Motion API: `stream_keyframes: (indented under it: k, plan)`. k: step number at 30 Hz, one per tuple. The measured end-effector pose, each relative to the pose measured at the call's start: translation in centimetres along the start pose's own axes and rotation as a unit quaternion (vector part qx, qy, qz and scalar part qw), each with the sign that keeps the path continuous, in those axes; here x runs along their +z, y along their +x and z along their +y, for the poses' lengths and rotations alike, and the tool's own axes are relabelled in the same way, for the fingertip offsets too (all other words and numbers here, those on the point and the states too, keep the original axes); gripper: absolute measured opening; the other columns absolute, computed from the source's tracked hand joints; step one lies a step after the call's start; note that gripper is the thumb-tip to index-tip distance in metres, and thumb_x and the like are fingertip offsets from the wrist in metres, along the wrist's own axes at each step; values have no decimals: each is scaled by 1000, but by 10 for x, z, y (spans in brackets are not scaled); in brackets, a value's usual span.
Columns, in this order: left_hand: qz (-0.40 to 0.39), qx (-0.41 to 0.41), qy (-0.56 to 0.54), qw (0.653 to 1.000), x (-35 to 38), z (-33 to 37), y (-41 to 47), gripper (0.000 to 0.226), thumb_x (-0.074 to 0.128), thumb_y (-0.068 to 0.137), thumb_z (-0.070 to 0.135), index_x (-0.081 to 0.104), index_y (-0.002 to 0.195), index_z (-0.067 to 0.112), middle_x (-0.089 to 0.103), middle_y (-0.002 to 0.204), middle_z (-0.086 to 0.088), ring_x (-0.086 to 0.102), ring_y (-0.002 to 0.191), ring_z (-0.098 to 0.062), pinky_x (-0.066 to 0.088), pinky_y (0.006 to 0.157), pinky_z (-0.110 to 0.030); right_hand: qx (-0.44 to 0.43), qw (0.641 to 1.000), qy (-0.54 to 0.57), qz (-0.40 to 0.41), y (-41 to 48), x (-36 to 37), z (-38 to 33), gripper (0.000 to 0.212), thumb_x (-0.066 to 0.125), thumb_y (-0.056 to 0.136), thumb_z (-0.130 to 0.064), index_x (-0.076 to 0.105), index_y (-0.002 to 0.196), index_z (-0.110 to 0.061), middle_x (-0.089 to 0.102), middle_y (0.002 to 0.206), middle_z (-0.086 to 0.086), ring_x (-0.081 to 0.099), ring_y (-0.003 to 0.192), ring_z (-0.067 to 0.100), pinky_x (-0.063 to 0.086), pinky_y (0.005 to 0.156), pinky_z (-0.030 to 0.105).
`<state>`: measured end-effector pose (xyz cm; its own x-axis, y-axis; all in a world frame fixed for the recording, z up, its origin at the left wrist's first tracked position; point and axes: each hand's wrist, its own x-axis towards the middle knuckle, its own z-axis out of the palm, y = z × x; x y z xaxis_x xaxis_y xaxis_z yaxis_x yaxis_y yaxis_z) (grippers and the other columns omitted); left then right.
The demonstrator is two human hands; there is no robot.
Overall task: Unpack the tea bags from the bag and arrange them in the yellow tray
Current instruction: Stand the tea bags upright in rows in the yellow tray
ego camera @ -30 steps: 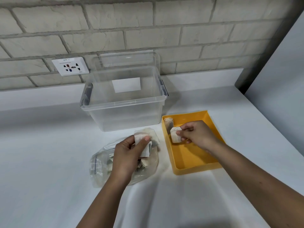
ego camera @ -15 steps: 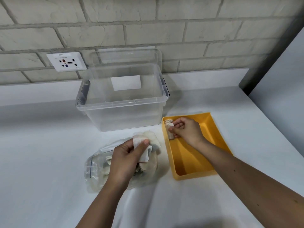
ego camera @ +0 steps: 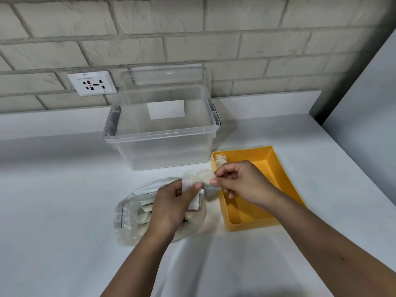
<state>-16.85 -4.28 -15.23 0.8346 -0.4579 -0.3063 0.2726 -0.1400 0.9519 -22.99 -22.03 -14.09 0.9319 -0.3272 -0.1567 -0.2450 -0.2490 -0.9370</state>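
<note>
Half a second ago the right hand (ego camera: 244, 183) was inside the yellow tray (ego camera: 270, 168), at its 11 o'clock corner. Now it has come out across the tray's 9 o'clock rim and pinches a crumpled tea bag (ego camera: 203, 176) between thumb and forefinger. The left hand (ego camera: 171, 206) still grips a small stack (ego camera: 196, 200) of them over the clear bag (ego camera: 128, 217) on the bench (ego camera: 64, 189). The tray lies at the bag's 3 o'clock, with placed tea bags (ego camera: 220, 161) in its 11 o'clock corner.

One head-worn wide-angle view, aimed forward and down over the counter (ego camera: 53, 211) toward the brick wall (ego camera: 214, 50); left hand (ego camera: 171, 206), right hand (ego camera: 246, 183) framed near.
</note>
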Motion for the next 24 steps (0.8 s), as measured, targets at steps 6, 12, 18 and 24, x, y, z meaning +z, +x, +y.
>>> stream_keyframes:
  k: [6,12,18,24]
  plan:
    - [-61,-53,-49,996,-9,2,-3,14,65,93,11,74,102,6,77,91,-13,72,82,-24,52,94,-53,39,988,39,145,15,-30,38,10,73,83,-8,65,87,-10,63,73,11,63,58,18,55,52,30]
    - [-89,-39,-7,995,-10,3,-3,29,55,95,-6,69,115,10,77,105,-12,74,95,-24,58,85,-35,149,986,10,67,29,-21,58,9,69,87,-9,65,95,-6,65,67,8,62,56,20,60,59,34]
    - [-33,-27,-22,999,-12,-1,2,29,68,87,-4,72,110,13,74,102,-11,72,80,-23,59,63,-29,166,982,24,83,48,-14,60,8,69,87,-7,64,91,-3,63,70,10,61,56,20,59,65,34]
    - [-1,-8,-33,999,-13,-2,4,27,73,84,-1,72,106,15,71,87,-12,71,79,-19,59,76,-37,154,982,-8,111,47,-11,58,20,78,79,-15,65,92,-9,68,81,7,63,62,19,57,67,35]
